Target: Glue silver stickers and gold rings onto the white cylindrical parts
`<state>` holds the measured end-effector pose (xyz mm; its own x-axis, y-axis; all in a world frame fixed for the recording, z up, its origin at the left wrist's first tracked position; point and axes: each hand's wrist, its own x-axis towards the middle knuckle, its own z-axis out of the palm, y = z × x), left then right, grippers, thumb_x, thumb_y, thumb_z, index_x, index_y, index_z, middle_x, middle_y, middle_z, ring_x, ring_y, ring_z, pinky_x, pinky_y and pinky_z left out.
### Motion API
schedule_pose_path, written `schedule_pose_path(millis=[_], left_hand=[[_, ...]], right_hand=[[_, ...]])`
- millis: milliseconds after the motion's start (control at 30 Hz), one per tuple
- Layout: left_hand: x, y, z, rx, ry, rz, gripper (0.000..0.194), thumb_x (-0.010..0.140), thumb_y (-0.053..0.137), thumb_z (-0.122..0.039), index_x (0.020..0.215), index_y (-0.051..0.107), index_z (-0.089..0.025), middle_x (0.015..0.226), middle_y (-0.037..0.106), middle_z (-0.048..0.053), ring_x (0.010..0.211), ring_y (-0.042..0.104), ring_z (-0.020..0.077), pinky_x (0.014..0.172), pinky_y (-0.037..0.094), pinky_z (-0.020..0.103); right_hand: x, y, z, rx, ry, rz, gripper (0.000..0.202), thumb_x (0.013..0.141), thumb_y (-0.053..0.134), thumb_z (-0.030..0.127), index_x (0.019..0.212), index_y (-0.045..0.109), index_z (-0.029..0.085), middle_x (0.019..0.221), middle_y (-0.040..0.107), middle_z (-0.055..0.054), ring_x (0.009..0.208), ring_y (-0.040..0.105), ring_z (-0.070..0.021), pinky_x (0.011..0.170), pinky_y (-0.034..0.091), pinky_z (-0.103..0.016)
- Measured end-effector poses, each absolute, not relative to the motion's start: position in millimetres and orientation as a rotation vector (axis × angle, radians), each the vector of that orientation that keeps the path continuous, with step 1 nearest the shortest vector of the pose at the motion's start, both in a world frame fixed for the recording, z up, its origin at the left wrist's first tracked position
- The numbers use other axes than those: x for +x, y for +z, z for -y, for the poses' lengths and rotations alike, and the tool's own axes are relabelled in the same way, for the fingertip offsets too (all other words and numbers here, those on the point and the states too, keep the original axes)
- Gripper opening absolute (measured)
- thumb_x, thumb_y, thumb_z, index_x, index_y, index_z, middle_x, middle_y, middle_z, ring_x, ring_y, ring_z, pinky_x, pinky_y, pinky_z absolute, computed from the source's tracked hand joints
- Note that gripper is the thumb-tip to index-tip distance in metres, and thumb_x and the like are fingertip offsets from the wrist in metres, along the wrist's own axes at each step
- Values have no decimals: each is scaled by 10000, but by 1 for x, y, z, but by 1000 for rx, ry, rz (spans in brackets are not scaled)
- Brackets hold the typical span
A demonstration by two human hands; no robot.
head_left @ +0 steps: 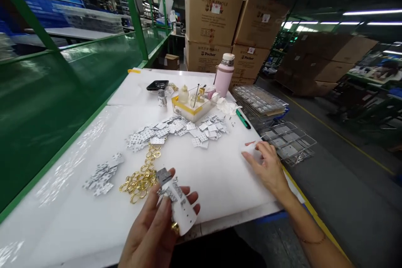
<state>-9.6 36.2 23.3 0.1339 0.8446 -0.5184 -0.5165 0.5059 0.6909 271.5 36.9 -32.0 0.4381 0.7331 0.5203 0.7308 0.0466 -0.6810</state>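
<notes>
Left hand clasps a white part; right hand, grip unclear; yellow-edged tray holds a bottle

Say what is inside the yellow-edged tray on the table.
Inside the tray: a cream bottle and a thin dark rod, among others. Near walls and contents cover much of its floor.

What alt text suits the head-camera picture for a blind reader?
A person's left hand holds a white-and-grey part at a white worktable; the right hand is near its right edge. Gold rings and small white plates lie ahead, with a pink flask and cardboard boxes beyond.
</notes>
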Motion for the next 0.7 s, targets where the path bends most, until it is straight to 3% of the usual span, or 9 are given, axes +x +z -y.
schedule_pose_path(millis=[67, 133, 233, 300, 400, 533, 700], left_hand=[[-7, 27, -35, 354, 1047, -1023, 565, 822, 743, -383, 1324, 591, -172, 1112, 778, 150, 964, 748, 323, 739, 649, 361], [-8, 30, -33, 317, 1049, -1015, 478, 863, 704, -321, 1300, 599, -160, 1197, 749, 157, 1011, 734, 330, 730, 648, 357], [-10, 33, -31, 325, 1043, -1000, 424, 899, 666, -293, 1292, 592, -151, 1260, 721, 160, 1046, 723, 326, 731, 646, 354], [-10, 33, -31, 357, 1049, -1000, 418, 910, 657, -301, 1294, 585, -153, 1270, 716, 159, 1047, 722, 313, 716, 645, 343], [-11, 30, -30, 387, 1047, -1009, 428, 906, 669, -310, 1299, 577, -169, 1276, 714, 149, 1046, 721, 295, 699, 641, 331], [-11, 23, -28, 415, 1046, -1027, 479, 874, 711, -342, 1310, 588, -182, 1249, 727, 140, 997, 733, 262, 701, 624, 293], [-12, 19, -23, 452, 1044, -1000, 526, 862, 724, -372, 1328, 590, -168, 1207, 742, 146, 954, 739, 233, 716, 604, 248]], right_hand=[[267, -29, -40, -1691, 105, 1294, 247, 820, 728, 460, 834, 668, 220, 861, 649, -62, 831, 523, -244, 778, 451, -401], [258, -23, -38, -1669, 221, 1293, 248, 897, 644, 465, 912, 648, 217, 925, 672, -70, 772, 544, -213, 721, 480, -372], [240, -11, -25, -1532, 590, 1247, 272, 955, 563, 483, 1024, 610, 224, 1058, 684, -84, 672, 591, -165, 502, 469, -281], [226, -2, -16, -1388, 919, 1125, 329, 915, 627, 509, 1058, 633, 213, 971, 675, -71, 515, 505, -104, 372, 337, -217], [205, 10, -8, -1207, 1203, 903, 463, 812, 726, 584, 1038, 696, 180, 684, 554, 7, 434, 289, -37, 373, 202, -177], [183, 27, -11, -1046, 1162, 721, 349, 828, 725, 549, 823, 674, 204, 520, 289, 88, 450, 219, -46, 393, 201, -155], [169, 44, -17, -1011, 939, 805, 234, 773, 801, 444, 792, 733, 221, 554, 410, 50, 448, 306, -50, 365, 264, -145]])
